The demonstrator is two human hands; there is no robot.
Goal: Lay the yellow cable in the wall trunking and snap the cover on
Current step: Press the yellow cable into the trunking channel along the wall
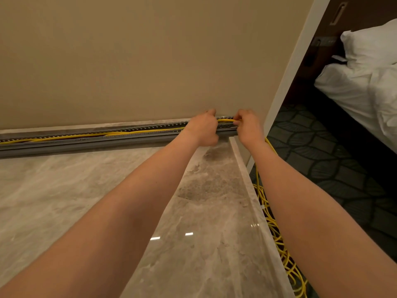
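Both bare arms reach up from the bottom of the frame to the foot of the beige wall (139,61), just right of centre. There a grey trunking (90,137) runs along the wall's base from the left edge to the wall's corner, its channel open and showing a row of slots. The yellow cable (129,132) lies inside that channel across the left half of the frame. At the trunking's right end the left hand (203,130) has its fingers curled down onto the cable, and the right hand (247,125) pinches the same cable between thumb and fingertips, a short yellow stretch showing between the 2 hands. From the right hand the cable drops past the marble ledge (245,168) and gathers in a loose tangle on the dark patterned carpet (335,151) at lower right. A bed with white bedding (365,78) fills the upper right.
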